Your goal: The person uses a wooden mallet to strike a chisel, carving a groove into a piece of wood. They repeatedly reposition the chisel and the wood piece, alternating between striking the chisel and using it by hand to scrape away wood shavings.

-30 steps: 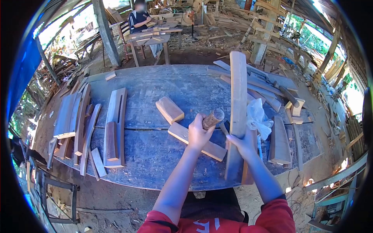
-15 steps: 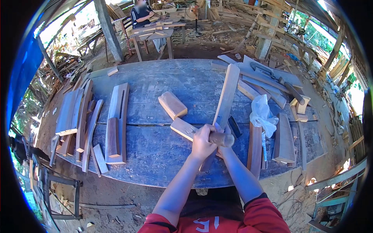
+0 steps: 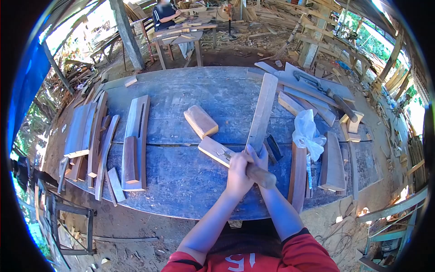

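So, far left on the scuffed, bluish counter [image 3: 181, 174], which has a dark seam running across it, there's a pile of flat boards [image 3: 81, 129] with squared ends. Right beside it, some thin strips [image 3: 107, 156] lie at an angle, one of them slightly bowed. Next comes a long slotted piece [image 3: 142, 156], pale with a browner edge, and a dark reddish-brown block [image 3: 131, 158] sits on its near half.

Toward the middle there's a chunky block [image 3: 200, 121] with bevelled-looking edges, just beyond a flat plank [image 3: 214, 150] lying slantwise. The left hand [image 3: 240, 171] is wrapped around a stubby round handle [image 3: 261, 176], smooth-looking wood with a blunt end. Right up against it, the right hand [image 3: 259, 157] is closed on the lower part of a long board [image 3: 263, 109], straight-sided and greyish brown, which slants up over the middle of the counter.

Past that: a brown plank [image 3: 297, 177], a crinkly translucent plastic bag [image 3: 309, 136] by its far end, then a thick wedge-like block [image 3: 332, 165]. Farther back, a hammer [image 3: 342, 106] rests near the edge.
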`<state>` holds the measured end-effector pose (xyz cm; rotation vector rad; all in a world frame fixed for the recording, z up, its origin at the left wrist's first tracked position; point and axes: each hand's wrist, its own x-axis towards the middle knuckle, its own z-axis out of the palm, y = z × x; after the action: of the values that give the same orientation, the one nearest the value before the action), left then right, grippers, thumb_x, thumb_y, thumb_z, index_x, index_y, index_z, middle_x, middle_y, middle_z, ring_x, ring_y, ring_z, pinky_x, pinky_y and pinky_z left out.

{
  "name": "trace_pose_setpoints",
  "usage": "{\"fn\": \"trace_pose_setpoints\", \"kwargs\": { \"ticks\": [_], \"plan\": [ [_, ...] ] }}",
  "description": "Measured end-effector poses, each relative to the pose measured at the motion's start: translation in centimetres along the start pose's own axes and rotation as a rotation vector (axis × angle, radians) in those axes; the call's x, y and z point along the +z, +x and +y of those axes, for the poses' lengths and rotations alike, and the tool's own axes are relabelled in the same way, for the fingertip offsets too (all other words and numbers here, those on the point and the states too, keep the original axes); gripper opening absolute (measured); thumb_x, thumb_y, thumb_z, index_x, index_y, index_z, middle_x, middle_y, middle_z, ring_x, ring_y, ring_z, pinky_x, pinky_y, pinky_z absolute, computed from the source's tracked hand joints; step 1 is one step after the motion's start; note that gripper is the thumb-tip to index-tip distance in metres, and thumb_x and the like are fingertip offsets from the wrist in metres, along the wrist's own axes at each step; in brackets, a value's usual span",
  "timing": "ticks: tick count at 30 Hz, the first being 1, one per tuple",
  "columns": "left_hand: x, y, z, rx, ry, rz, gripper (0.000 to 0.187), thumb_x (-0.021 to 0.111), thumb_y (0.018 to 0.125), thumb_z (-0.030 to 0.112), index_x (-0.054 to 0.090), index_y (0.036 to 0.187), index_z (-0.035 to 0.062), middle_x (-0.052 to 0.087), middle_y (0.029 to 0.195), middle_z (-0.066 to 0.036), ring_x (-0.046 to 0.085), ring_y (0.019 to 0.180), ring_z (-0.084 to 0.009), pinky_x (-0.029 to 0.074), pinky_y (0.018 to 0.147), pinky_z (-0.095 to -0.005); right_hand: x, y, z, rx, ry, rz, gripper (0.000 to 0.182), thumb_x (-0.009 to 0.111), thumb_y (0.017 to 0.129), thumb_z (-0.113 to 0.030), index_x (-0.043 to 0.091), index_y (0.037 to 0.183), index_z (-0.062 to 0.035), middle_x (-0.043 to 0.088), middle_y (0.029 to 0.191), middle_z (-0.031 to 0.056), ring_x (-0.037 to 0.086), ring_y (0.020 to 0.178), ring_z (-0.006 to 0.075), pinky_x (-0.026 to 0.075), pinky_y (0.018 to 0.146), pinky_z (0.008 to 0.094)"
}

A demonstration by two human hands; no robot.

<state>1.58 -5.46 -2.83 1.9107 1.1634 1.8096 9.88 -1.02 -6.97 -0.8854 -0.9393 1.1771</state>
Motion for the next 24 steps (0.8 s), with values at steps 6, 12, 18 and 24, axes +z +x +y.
{"fn": "trace_pose_setpoints", "kwargs": {
  "ticks": [6, 12, 18, 24],
  "plan": [
    [-3.5, 3.7, -0.6, -0.38, -0.396, 0.184, 0.032, 0.059, 0.078, 0.001, 0.043, 0.105, 0.0023, 0.05, 0.092, -0.005, 0.05, 0.082, -0.0119, 0.043, 0.072, -0.0261, 0.9, -0.3, -1.5, 0.18, 0.056, 0.002, 0.023, 0.059, 0.084, -0.016, 0.043, 0.095, -0.0037, 0.056, 0.068, 0.0075, 0.056, 0.054, 0.0143, 0.048, 0.051, 0.0269],
    [-5.0, 6.0, -3.3, -0.456, -0.493, 0.196, 0.027, 0.058, 0.085, 0.008, 0.043, 0.106, 0.0035, 0.051, 0.093, -0.003, 0.05, 0.083, -0.0091, 0.042, 0.074, -0.0231, 0.5, -0.2, -0.8, 0.161, 0.032, -0.049, 0.025, 0.058, 0.085, -0.016, 0.041, 0.097, -0.0026, 0.055, 0.068, 0.0081, 0.057, 0.052, 0.0157, 0.05, 0.048, 0.0289],
    [-5.4, 6.4, -4.2, -0.385, -0.32, 0.282, 0.017, 0.063, 0.081, 0.004, 0.048, 0.09, 0.0032, 0.055, 0.081, -0.004, 0.054, 0.07, -0.0093, 0.044, 0.063, -0.0234, 0.5, -0.1, -0.8, 0.148, 0.016, -0.058, 0.027, 0.058, 0.085, -0.017, 0.041, 0.1, -0.0028, 0.055, 0.07, 0.0085, 0.057, 0.052, 0.0156, 0.051, 0.049, 0.029],
    [-5.3, 6.9, -4.0, -0.308, -0.258, 0.186, 0.018, 0.064, 0.079, 0.003, 0.046, 0.078, 0.0039, 0.054, 0.069, -0.004, 0.053, 0.056, -0.0096, 0.044, 0.054, -0.0232, 0.5, -0.2, -0.9, 0.17, -0.011, -0.036, 0.029, 0.059, 0.085, -0.018, 0.04, 0.101, -0.0026, 0.055, 0.07, 0.0087, 0.058, 0.054, 0.0155, 0.051, 0.049, 0.0287]
  ]
}}
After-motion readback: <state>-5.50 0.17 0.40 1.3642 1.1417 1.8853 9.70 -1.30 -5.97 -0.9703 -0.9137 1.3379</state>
